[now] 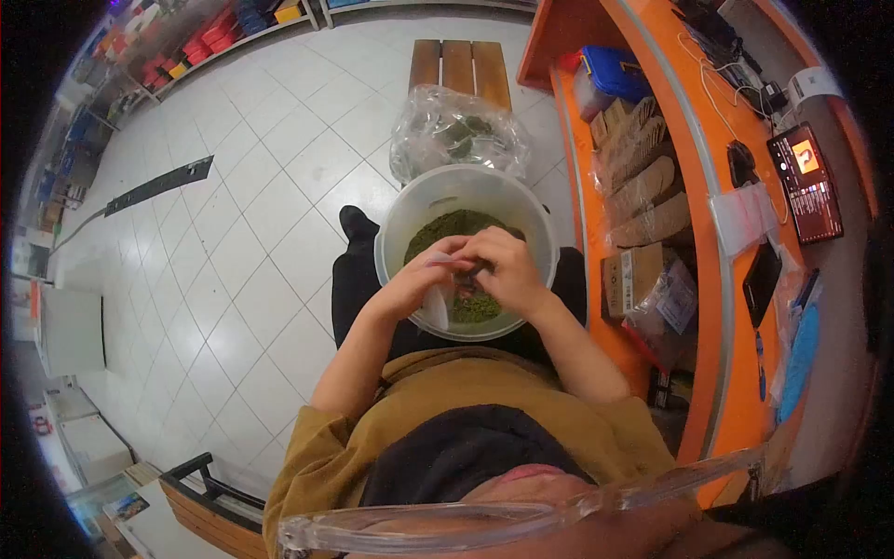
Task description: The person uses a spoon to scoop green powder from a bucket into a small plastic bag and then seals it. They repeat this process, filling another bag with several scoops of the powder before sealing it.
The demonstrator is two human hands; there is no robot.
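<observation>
Small white pouch (434, 312) hangs over the open white bucket (391, 233), just under the left hand (414, 279). Left grip is clamped on the pouch's upper edge. Right hand (510, 268) touches the left at the pouch mouth with fingers bunched together; what they pinch is hidden.

Pouch looks thin, floppy and very light, probably slick film. Best held at the mouth edge with two fingers so it stays open; a hold lower down would likely collapse it.

Bucket sits on the person's lap, part-filled with green dried leaf matter (447, 228). The leaf matter looks loose, crumbly and light, likely to spill or cling to fingers, so take it in pinches. Bucket is stiff plastic, probably light; hold it at the rim, as it could tip off the knees.

Beyond it, a clear plastic bag (456, 130) with more green matter lies on a wooden bench (461, 61). White tiled floor (270, 205) to the left. Orange desk (717, 307) to the right, cardboard boxes (643, 196) on its shelf, a lit payment terminal (805, 182) on top.
</observation>
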